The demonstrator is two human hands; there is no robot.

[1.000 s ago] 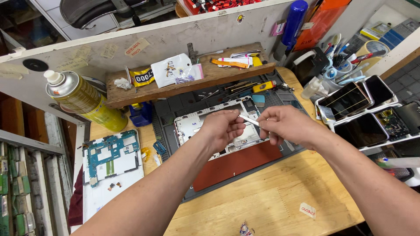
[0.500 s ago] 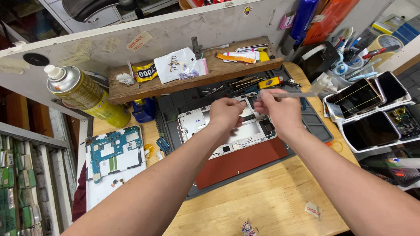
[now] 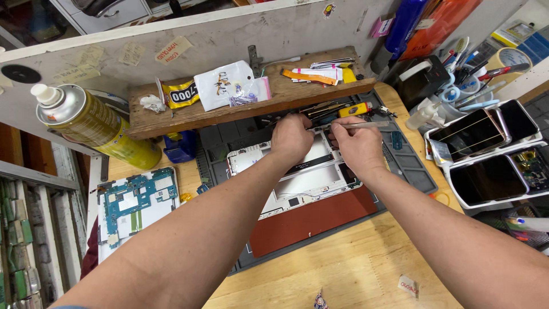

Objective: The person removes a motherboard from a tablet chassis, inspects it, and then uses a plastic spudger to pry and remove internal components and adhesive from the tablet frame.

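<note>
Right hand (image 3: 359,144) pinched round thin metal tweezers (image 3: 366,124), tips pointing right. Left hand (image 3: 291,139) curled, fingertips pressing top edge of opened white tablet frame (image 3: 303,183); grip on anything: cannot tell. Frame lies on grey mat (image 3: 412,166) on tabletop (image 3: 343,269). Frame likely light, thin, flexes easily, fragile; hold by rim. White trays (image 3: 454,189) at right carry dark-screened devices. Wooden shelf (image 3: 171,117) behind holds packets.

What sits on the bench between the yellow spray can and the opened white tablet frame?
In the head view, a blue bottle stands between the spray can and the tablet frame.
</note>
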